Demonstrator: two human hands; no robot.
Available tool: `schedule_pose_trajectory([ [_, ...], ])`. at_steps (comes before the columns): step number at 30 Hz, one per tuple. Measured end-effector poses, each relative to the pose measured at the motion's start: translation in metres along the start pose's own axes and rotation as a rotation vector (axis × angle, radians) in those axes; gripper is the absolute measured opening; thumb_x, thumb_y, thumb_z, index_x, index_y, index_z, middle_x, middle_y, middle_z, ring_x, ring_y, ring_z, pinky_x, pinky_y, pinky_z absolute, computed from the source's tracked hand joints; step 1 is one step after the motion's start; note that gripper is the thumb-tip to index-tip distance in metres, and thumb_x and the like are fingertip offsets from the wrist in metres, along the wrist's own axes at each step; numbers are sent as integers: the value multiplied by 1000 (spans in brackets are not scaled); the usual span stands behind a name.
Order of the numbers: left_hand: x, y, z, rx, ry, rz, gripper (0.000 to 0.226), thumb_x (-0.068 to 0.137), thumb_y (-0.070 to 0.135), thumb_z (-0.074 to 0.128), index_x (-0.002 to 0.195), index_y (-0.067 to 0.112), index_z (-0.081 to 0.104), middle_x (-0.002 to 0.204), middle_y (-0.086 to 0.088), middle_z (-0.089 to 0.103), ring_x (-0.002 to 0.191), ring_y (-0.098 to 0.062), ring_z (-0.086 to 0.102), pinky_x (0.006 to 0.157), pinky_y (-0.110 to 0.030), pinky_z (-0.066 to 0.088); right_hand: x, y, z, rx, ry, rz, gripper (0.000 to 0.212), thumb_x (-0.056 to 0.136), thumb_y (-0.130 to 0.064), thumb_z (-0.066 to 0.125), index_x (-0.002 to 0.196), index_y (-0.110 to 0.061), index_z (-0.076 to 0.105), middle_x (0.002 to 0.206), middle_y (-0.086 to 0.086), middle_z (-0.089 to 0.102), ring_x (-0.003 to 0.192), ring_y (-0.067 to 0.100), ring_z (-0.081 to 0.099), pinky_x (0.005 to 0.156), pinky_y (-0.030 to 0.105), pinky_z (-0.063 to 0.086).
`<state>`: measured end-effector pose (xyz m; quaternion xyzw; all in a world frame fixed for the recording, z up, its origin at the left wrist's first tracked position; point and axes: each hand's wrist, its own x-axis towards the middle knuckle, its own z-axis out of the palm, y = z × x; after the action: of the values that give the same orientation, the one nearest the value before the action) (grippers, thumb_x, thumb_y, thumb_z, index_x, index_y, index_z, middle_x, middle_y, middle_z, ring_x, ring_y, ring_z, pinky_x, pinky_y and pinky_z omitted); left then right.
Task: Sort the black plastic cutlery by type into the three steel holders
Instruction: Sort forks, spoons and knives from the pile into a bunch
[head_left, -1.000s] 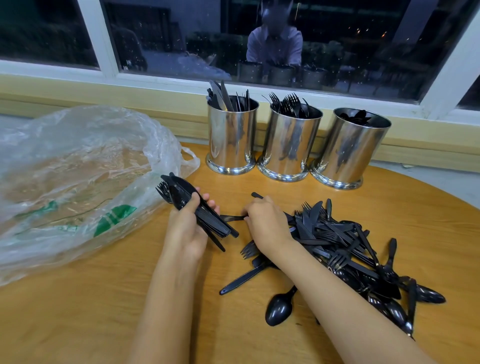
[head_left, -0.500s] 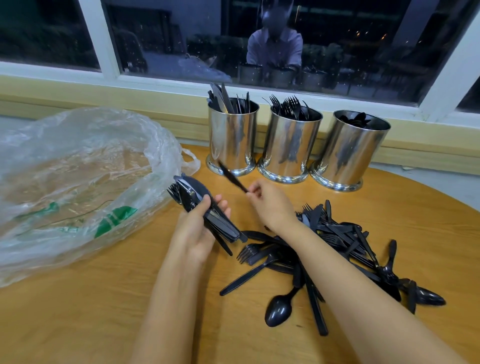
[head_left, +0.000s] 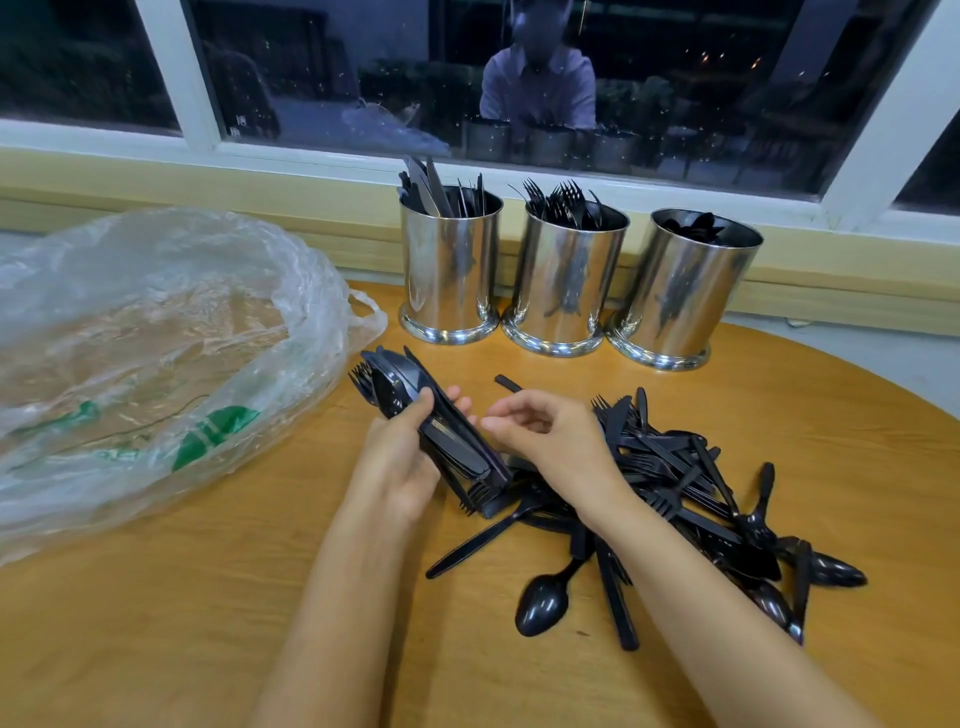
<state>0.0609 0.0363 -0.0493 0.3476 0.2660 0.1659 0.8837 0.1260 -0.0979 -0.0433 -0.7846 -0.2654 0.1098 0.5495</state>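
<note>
**Empty right hand at the pile's left edge, bundle slanting beside it**

The pile (head_left: 691, 483) of loose black cutlery lies on the tabletop (head_left: 208, 623), and everything else is placed from it here.

Just left of the pile, the left hand (head_left: 400, 457) grips a bundle (head_left: 447, 436) of gathered pieces, with the fingers wrapped over the top and the thumb underneath. The bundle's long axis runs on a slant. Its far end points away from the pile toward the plastic bag (head_left: 156, 338), and fork tines and a spoon bowl show there. Its near end dips against the pile's left edge.

The right hand (head_left: 550, 441) hovers over that same edge. Its fingers are loosely curled with the tips close to the bundle, and it appears to hold nothing. Its wrist and forearm cross above the pile's near-left part.

Beyond the pile, by the window, three holders stand in a row. The knife holder (head_left: 449, 270) is farthest left, the fork holder (head_left: 566, 280) is in the middle, and the spoon holder (head_left: 685, 291) is on the right. A single spoon (head_left: 543, 605) lies on the near side of the pile.

The right hand is plainly the nearer one for the next pick, since the pile spreads out to its right and beneath it. Most of the pieces lie crosswise to the forearm, so turning the wrist would probably line the fingers up with a handle. The bundle looks mixed, so it will likely need splitting before it goes to the holders.
</note>
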Motion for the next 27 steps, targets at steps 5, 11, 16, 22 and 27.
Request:
schedule_pose_trajectory([
  [5,5,1,-6,-17,18,7,18,101,12,49,112,2,58,88,-7,67,74,-15,64,68,-31,52,-14,18,-34,-325,92,-48,9,86,-19,71,93,-24,73,81,-13,64,72,2,53,68,6,42],
  [11,6,-1,-5,-67,-17,-28,12,102,11,46,95,9,54,76,-3,63,55,-9,56,54,-25,50,-27,34,-43,-679,36,-68,24,91,-34,64,114,-29,69,109,-13,61,107,9,49,84,28,46],
  [16,8,-5,-5,-59,-71,-52,10,101,10,48,101,8,58,77,-2,64,61,-11,62,63,-28,52,-30,31,-41,-891,15,-120,28,93,-42,59,118,-31,66,116,-12,58,111,11,46,78,24,40],
  [22,2,-8,1,-41,-129,-76,14,98,5,49,97,10,62,77,-3,67,68,-14,65,71,-33,51,-28,35,-38,-931,44,-149,24,97,-37,53,117,-26,63,116,-8,56,110,14,46,85,26,39],
  [27,1,-8,3,-40,-133,-98,12,97,5,51,97,12,62,81,-4,70,70,-14,67,72,-33,52,-25,40,-37,-1038,69,-167,22,98,-31,53,113,-19,62,113,-3,56,109,19,46,88,30,39],
])
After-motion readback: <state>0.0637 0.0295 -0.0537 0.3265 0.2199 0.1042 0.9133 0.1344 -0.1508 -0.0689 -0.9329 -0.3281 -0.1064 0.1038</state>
